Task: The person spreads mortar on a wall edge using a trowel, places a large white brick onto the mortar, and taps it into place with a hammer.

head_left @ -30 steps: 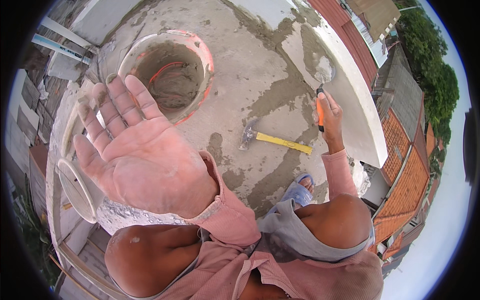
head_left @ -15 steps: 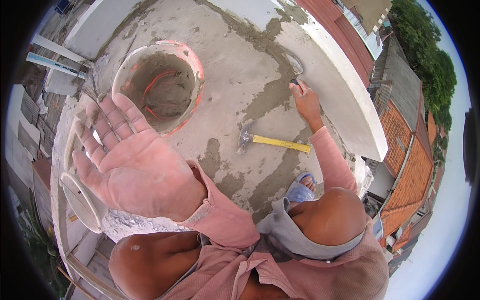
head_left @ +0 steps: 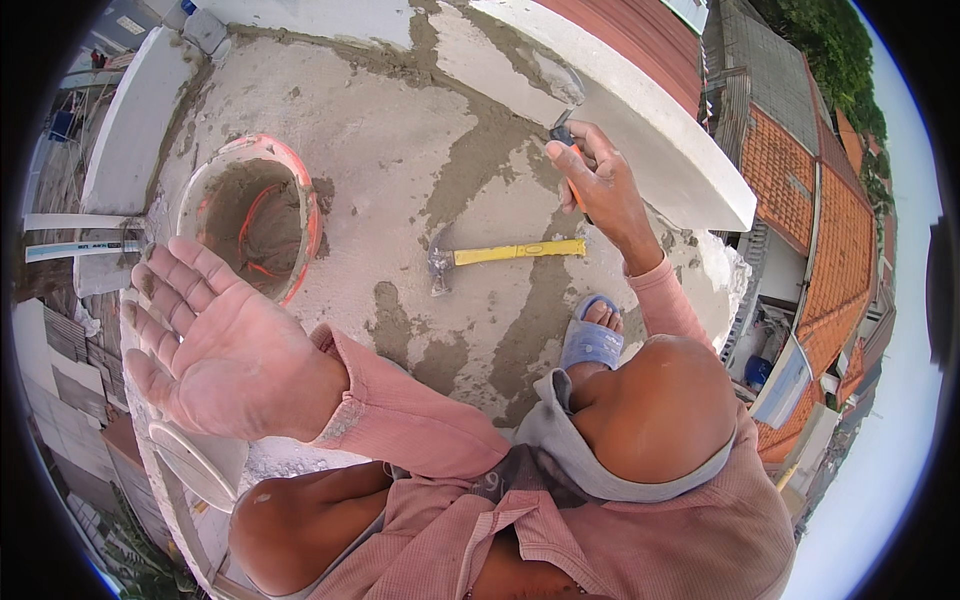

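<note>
My right hand (head_left: 612, 205) is closed around a trowel (head_left: 577, 182) with an orange and black handle. Its grey blade (head_left: 560, 82) reaches to the low white wall, over the mortar smeared there; whether it touches cannot be made out. My left hand (head_left: 240, 355) is held palm up with fingers spread, empty, and mortar sticks to some fingertips. Just beyond it stands a bucket (head_left: 313, 215) with an orange rim, wet grey mortar inside. A claw hammer (head_left: 515, 251) with a yellow handle lies on the floor between my hands.
Wet mortar patches (head_left: 470, 165) streak the concrete floor. Low white walls (head_left: 690, 165) edge the space, with tiled roofs (head_left: 780, 180) beyond on the right. Pale pipes (head_left: 85, 247) jut in at the left. A round white lid-like piece (head_left: 195, 465) sits beside my left knee.
The whole view has shifted, so the bucket and hammer appear farther left. My right hand has turned and drawn back a little, showing the trowel's orange handle. My left hand stays open.
</note>
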Demonstrator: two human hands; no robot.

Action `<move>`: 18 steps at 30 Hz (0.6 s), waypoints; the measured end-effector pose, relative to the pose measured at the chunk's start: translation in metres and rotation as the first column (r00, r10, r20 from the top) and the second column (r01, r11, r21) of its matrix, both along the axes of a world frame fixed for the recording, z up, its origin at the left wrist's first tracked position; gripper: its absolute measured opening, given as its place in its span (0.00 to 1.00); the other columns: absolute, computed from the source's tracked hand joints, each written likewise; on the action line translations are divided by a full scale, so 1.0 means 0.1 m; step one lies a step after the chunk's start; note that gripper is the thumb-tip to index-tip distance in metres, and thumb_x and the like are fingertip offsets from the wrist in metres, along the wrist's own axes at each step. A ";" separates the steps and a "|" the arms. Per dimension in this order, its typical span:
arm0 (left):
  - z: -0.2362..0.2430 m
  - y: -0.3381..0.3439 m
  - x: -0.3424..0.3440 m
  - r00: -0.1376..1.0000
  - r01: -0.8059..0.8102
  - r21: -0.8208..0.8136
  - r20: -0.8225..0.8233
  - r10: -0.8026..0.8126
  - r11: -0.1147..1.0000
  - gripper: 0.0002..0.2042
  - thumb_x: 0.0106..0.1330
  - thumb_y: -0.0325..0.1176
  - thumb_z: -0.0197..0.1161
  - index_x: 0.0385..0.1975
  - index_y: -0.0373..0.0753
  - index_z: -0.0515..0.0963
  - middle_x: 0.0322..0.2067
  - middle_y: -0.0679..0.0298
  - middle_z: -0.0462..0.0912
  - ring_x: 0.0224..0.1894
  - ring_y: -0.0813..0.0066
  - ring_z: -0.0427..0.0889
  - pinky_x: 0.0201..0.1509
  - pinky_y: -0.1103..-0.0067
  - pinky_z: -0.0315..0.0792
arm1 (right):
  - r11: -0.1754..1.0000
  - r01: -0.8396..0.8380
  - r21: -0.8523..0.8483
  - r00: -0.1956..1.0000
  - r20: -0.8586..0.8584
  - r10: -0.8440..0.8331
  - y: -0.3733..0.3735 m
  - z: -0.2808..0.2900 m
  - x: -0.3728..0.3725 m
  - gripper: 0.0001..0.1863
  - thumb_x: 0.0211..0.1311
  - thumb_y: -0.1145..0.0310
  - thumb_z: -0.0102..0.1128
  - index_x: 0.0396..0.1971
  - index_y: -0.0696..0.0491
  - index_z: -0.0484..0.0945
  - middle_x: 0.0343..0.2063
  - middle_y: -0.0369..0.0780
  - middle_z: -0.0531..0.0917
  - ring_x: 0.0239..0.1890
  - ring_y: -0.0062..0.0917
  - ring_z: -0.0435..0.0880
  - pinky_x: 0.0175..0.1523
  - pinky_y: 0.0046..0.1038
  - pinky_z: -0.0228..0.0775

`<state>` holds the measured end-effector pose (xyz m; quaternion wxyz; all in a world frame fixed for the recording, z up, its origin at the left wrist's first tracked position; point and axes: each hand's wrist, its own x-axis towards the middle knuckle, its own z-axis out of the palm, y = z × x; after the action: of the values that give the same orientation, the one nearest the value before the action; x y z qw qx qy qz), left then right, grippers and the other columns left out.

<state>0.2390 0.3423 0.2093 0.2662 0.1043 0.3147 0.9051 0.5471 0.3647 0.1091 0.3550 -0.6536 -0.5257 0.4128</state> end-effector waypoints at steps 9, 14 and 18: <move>0.11 0.04 0.30 0.995 0.094 0.035 -0.036 -0.093 0.995 0.37 0.74 0.42 0.54 0.77 0.35 0.48 0.75 0.47 0.52 0.80 0.47 0.49 0.82 0.51 0.51 | 0.982 0.082 -0.170 0.973 0.226 -0.042 -0.17 -1.03 0.31 0.25 0.74 0.51 0.54 0.55 0.58 0.81 0.44 0.55 0.86 0.47 0.52 0.84 0.55 0.43 0.74; -0.01 0.08 0.31 0.996 0.086 0.026 -0.031 -0.085 0.996 0.35 0.73 0.42 0.55 0.76 0.35 0.50 0.75 0.46 0.53 0.79 0.47 0.50 0.81 0.50 0.52 | 0.966 0.207 -0.157 0.917 0.375 -0.136 -0.85 -1.01 1.07 0.25 0.74 0.51 0.54 0.53 0.57 0.83 0.43 0.54 0.87 0.48 0.49 0.86 0.55 0.41 0.74; -0.04 0.18 0.51 0.993 0.119 0.047 0.009 -0.120 0.992 0.34 0.73 0.42 0.55 0.73 0.32 0.53 0.73 0.44 0.55 0.78 0.45 0.52 0.80 0.49 0.53 | 0.878 0.352 -0.325 0.904 0.361 -0.229 -1.39 -0.68 1.59 0.26 0.73 0.49 0.57 0.52 0.58 0.84 0.40 0.50 0.88 0.44 0.42 0.88 0.53 0.36 0.76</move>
<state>0.2903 0.3604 0.2051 0.3192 0.1237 0.2853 0.8952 0.7058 0.2258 0.0412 0.1914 -0.8392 -0.3788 0.3401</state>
